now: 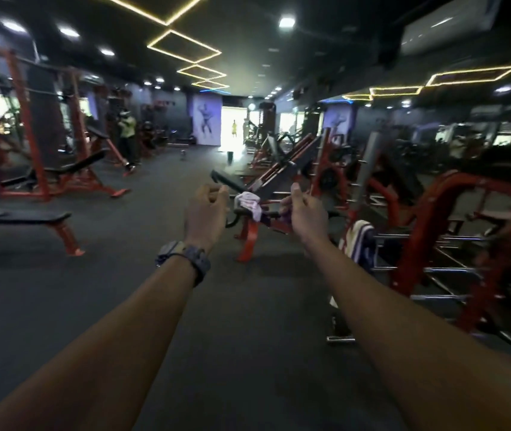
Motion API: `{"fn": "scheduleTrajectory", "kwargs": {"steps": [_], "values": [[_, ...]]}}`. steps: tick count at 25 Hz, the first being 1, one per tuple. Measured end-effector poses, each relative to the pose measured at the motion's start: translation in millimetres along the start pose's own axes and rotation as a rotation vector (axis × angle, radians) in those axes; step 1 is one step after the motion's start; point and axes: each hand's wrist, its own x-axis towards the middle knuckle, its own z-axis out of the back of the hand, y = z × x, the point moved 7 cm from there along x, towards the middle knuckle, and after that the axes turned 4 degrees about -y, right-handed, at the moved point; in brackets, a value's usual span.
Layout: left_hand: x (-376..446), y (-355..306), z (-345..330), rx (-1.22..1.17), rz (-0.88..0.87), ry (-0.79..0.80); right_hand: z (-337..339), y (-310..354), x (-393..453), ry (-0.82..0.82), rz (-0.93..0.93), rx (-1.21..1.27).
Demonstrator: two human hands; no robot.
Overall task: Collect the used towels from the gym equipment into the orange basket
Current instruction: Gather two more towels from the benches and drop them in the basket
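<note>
Both my arms reach forward down the gym aisle. My left hand (206, 209), with a dark watch on its wrist, is loosely curled and holds nothing. My right hand (305, 213) is also loosely curled and empty. Between and beyond them a white-and-pink towel (249, 203) lies crumpled on the handle of a red machine (249, 237), out of reach of both hands. A second towel (360, 241), cream with dark blue stripes, hangs on a rack to the right, just beside my right forearm. No orange basket is in view.
Red-framed machines and weight racks (453, 244) crowd the right side. Benches (30, 217) and red racks (27, 126) line the left. A person (127, 135) stands at the far left. The dark floor aisle (154, 275) runs ahead toward a bright doorway (234, 126).
</note>
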Motion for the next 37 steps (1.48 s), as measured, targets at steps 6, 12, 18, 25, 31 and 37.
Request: {"fn": "scheduleTrajectory", "kwargs": {"steps": [6,12,18,25,31,37], "values": [[-97,-42,-108,-0.039,0.048,0.113,159,-31,-33,-0.086,-0.087,-0.053],[-133,-58,-160,-0.147,0.092,0.216,232,-54,-61,-0.134,-0.179,-0.051],[-157,-79,-209,-0.171,0.063,0.274,288,-52,-57,-0.216,-0.156,-0.123],[-158,-80,-244,-0.226,0.042,0.351,322,-70,-46,-0.286,-0.147,-0.192],[-103,-40,-262,-0.292,0.081,0.356,287,-95,5,-0.319,-0.160,-0.191],[-24,-5,-292,-0.296,0.072,0.406,239,-127,76,-0.366,-0.158,-0.200]]}}
